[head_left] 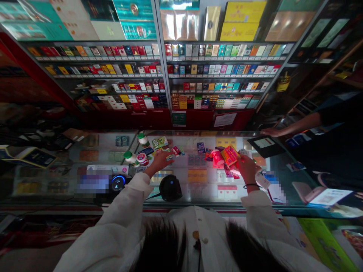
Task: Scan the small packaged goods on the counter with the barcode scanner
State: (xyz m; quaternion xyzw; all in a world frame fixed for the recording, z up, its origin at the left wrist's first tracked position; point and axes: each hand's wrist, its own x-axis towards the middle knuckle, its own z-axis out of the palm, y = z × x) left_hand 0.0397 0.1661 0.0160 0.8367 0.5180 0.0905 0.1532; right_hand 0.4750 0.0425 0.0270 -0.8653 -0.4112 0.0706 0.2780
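Note:
My left hand reaches over small packs on the glass counter, fingers stretched out and holding nothing I can see. Close to it lie a green pack, a small pink-red pack, a white bottle with a green cap, a second such bottle and a red-and-white tub. At the right, my right hand grips the edge of an orange-red packet; its fingertips are partly hidden. Beside that packet sit a pink tub and several red packets.
A black round-topped device stands near the front edge, and a speaker-like device with a blue ring is at left. Another person's hand rests by a dark folder. Shelves of cigarette packs line the back.

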